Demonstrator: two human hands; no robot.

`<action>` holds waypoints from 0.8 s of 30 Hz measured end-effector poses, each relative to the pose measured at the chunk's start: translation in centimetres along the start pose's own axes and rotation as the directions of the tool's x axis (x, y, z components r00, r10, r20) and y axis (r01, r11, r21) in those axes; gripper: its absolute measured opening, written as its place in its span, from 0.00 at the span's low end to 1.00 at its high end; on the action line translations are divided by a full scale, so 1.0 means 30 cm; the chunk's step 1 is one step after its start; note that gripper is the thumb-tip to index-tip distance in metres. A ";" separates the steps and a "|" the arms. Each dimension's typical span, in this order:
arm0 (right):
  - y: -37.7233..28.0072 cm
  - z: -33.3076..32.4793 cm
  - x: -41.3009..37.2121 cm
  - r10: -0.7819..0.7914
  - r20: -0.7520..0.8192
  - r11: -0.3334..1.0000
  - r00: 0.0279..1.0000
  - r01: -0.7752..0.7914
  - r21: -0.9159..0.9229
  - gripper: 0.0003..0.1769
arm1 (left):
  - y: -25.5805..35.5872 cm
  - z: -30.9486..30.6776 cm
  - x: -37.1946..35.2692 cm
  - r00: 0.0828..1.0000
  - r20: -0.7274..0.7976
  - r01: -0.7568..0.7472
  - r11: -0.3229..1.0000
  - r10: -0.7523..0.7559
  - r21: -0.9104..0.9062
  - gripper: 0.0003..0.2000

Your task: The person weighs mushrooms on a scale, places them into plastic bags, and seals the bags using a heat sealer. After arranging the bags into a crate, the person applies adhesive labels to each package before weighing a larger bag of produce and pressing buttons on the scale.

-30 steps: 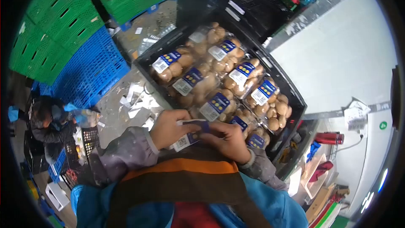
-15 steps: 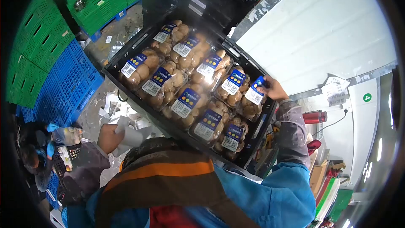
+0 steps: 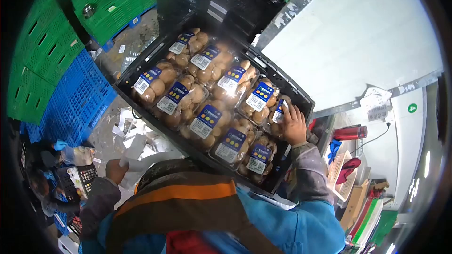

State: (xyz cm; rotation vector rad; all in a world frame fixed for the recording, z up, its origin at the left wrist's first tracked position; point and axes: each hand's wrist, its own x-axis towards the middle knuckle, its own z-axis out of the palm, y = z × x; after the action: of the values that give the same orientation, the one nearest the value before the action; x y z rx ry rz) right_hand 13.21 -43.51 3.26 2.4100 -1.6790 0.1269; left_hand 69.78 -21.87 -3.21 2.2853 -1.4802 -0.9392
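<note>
A black crate (image 3: 293, 84) holds several clear packs of brown mushrooms (image 3: 205, 121), each with a blue and white label. My right hand (image 3: 294, 124) lies over the pack (image 3: 278, 114) at the crate's right corner, its fingers spread flat on the label and the film. Below the crate's left side, my left hand (image 3: 116, 170) is closed round the edge of a pale strip of label backing paper (image 3: 136, 149), which trails to the right.
Green crates (image 3: 42, 42) and a blue pallet (image 3: 77, 99) stand at the left. A co-worker (image 3: 40, 178) is at the lower left. A white panel (image 3: 358, 42) rises at the right, above a red flask (image 3: 351, 132) and a basket (image 3: 343, 178). Paper scraps litter the floor.
My right hand has gone from pinching the label's upper edge to lying spread on the corner pack. That label now sits against the pack. My left hand has moved slightly left and down.
</note>
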 end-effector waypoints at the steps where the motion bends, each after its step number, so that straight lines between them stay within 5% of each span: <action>1: -0.014 -0.009 -0.008 0.015 0.000 1.000 1.000 -0.015 0.000 0.33 | -0.065 0.014 0.001 1.000 0.006 -0.011 1.000 0.011 0.008 0.13; 3: -0.024 -0.022 0.010 0.146 -0.088 0.975 0.985 -0.158 -0.154 0.35 | -0.212 0.053 0.003 0.998 0.011 -0.062 0.985 0.061 0.164 0.14; 4: -0.040 -0.074 0.029 0.178 -0.119 0.963 0.977 -0.198 -0.183 0.34 | -0.171 0.026 -0.025 0.997 0.046 0.053 0.997 -0.056 0.058 0.15; 7: -0.027 -0.092 0.035 0.194 -0.270 0.976 0.943 -0.214 -0.047 0.32 | -0.264 0.039 -0.039 0.995 0.084 0.034 0.980 -0.051 0.195 0.15; 9: -0.007 0.002 0.009 0.045 -0.116 0.991 0.992 -0.030 0.129 0.33 | -0.313 0.058 -0.035 0.994 0.107 -0.032 0.982 0.012 0.186 0.15; 11: -0.010 0.100 0.007 0.000 -0.113 1.000 0.994 0.003 0.027 0.33 | -0.312 0.061 -0.032 0.988 0.148 0.016 0.991 -0.036 0.135 0.16; 13: 0.006 0.129 0.056 0.131 -0.132 0.986 0.983 -0.116 0.118 0.33 | -0.289 0.077 -0.037 0.990 0.122 0.055 0.992 -0.069 0.110 0.18; 15: 0.002 0.137 0.068 0.267 -0.020 0.956 0.963 -0.262 0.134 0.30 | -0.488 0.170 0.005 0.994 0.092 -0.092 0.902 0.058 0.421 0.21; 18: -0.123 0.099 0.005 0.326 -0.153 0.944 0.933 -0.330 0.000 0.25 | -0.650 0.212 0.093 0.826 0.550 -0.448 0.740 0.126 0.502 0.22; 19: -0.164 0.096 -0.040 0.334 -0.206 0.936 0.920 -0.350 -0.044 0.22 | -0.654 0.246 0.125 0.793 0.604 -0.423 0.780 0.074 0.460 0.21; 21: -0.260 0.017 -0.156 0.348 -0.049 0.938 0.936 -0.348 0.009 0.23 | -0.689 0.323 0.148 0.742 0.669 -0.262 0.899 -0.044 0.350 0.20; 24: -0.432 -0.229 -0.324 0.449 -0.111 0.840 0.887 -0.376 0.392 0.25 | -0.688 0.422 0.204 0.647 0.753 -0.149 0.949 -0.119 0.279 0.18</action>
State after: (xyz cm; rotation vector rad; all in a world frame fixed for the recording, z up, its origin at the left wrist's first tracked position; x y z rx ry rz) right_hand 22.23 -28.80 6.69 2.1105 -2.2089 0.7818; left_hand 78.12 -16.50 -26.11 2.1461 -2.0889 -1.9731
